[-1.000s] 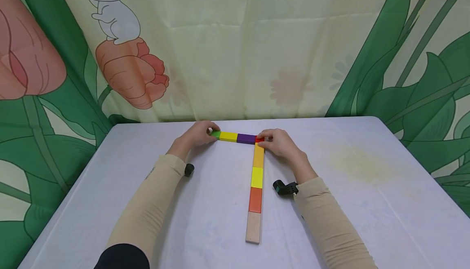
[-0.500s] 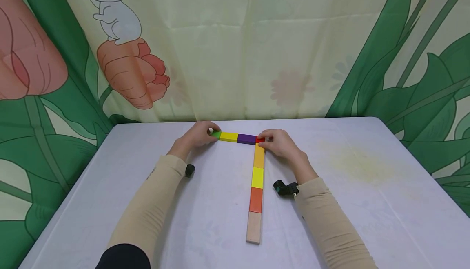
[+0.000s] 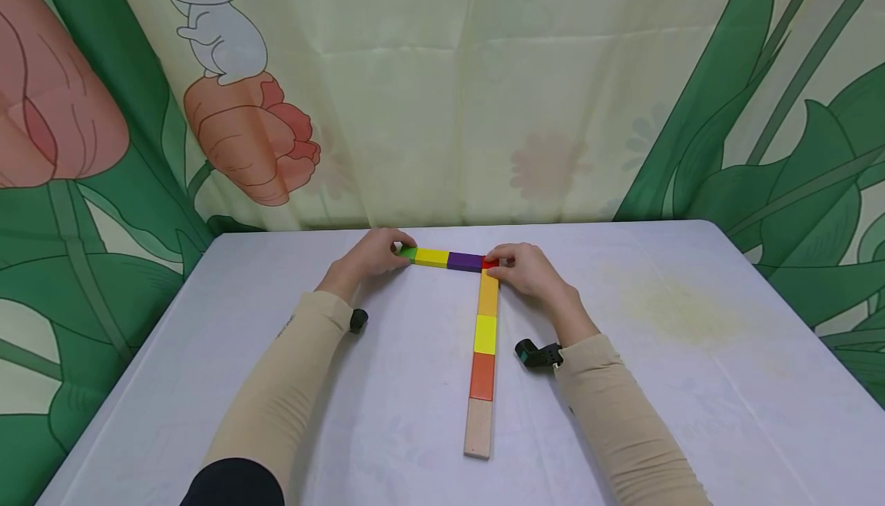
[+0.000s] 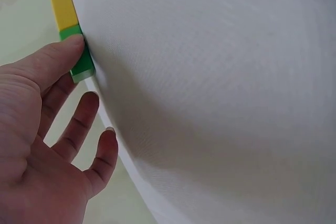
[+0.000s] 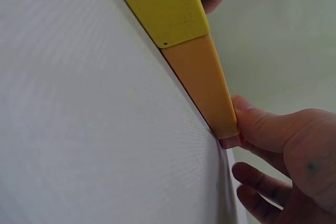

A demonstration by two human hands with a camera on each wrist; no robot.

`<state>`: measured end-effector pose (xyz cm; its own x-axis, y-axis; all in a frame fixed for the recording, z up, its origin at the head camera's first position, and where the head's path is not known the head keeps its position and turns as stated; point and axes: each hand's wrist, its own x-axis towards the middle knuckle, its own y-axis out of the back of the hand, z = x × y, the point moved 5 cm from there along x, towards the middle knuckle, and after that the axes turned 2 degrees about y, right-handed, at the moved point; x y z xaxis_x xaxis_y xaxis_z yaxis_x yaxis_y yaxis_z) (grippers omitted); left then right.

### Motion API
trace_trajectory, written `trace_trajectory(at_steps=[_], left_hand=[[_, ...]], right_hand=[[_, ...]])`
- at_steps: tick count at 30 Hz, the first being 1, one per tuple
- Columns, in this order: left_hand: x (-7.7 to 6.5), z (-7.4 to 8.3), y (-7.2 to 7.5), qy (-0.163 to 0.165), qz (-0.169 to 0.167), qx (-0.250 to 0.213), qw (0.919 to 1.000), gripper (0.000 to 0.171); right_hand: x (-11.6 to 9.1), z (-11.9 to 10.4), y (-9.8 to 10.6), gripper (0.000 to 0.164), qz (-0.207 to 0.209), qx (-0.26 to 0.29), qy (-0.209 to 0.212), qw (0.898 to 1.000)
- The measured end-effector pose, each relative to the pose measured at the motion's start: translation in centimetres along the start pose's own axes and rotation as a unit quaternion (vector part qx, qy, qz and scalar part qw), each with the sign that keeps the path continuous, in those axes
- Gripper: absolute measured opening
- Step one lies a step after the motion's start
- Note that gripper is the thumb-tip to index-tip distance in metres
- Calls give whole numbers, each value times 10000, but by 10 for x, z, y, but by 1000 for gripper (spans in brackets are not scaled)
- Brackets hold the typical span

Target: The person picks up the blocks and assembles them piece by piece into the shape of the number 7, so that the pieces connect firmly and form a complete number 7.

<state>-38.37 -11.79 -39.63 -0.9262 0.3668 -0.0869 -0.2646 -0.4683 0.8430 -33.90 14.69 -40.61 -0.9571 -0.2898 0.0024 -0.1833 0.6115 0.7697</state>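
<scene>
In the head view, wooden blocks form two joined rows near the far table edge. My left hand (image 3: 376, 253) pinches the green block (image 4: 80, 59) at the left end, thumb on its near side. Beside it come a yellow block (image 3: 431, 257) and a purple block (image 3: 465, 262). At the corner my right hand (image 3: 527, 268) pinches a red block (image 3: 489, 261), mostly hidden by its fingers. Running toward me from there are an amber block (image 3: 487, 293), a bright yellow block (image 3: 485, 334), an orange-red block (image 3: 482, 376) and a plain wood block (image 3: 478, 428).
A white cloth (image 3: 387, 414) covers the table. Its far edge lies just beyond the blocks, in front of a printed curtain (image 3: 442, 122). Small black cameras (image 3: 539, 354) sit on both wrists.
Both hands and all the blocks keep their places. Only a very slight shift of the head view shows.
</scene>
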Motion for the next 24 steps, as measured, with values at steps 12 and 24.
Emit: trace_trajectory(at_steps=[12, 24], left_hand=[[-1, 0, 0, -4, 0, -23, 10000, 34], [-3, 1, 0, -47, -18, 16, 10000, 38]], right_hand=[[1, 0, 0, 27, 10, -8, 25, 10000], [1, -1, 1, 28, -66, 58, -68, 9999]])
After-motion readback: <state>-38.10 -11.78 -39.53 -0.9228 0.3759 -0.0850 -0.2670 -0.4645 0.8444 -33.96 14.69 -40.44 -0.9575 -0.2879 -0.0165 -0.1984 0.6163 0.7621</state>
